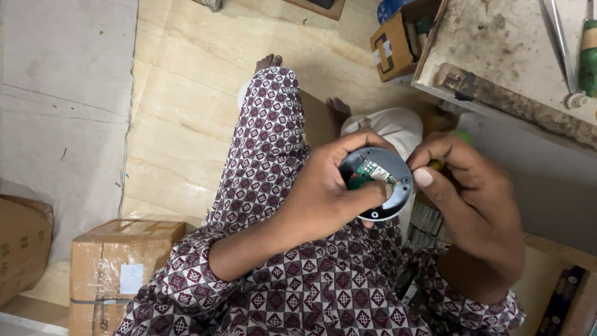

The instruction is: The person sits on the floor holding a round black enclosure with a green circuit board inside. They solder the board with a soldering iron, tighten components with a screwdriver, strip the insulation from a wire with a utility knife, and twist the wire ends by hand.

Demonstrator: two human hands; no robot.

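Sitting at about eight o'clock on the floor: a brown cardboard box (pixel 118 267), taped shut, squarish, carrying a small white rectangular label (pixel 131 278) on its near face. Peeking in at nine o'clock, cut off by the frame edge: a second brown carton (pixel 22 246), plain. Resting at one o'clock beside the workbench: an open brown cardboard box (pixel 393 46), showing a white label with dark print (pixel 384 53) on its side and holding smaller items, too small to tell.

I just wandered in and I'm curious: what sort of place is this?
Probably a small repair or assembly workshop: a worn workbench with a green-handled screwdriver, taped cardboard boxes on the floor, and a round housing with a circuit board held in the left hand.
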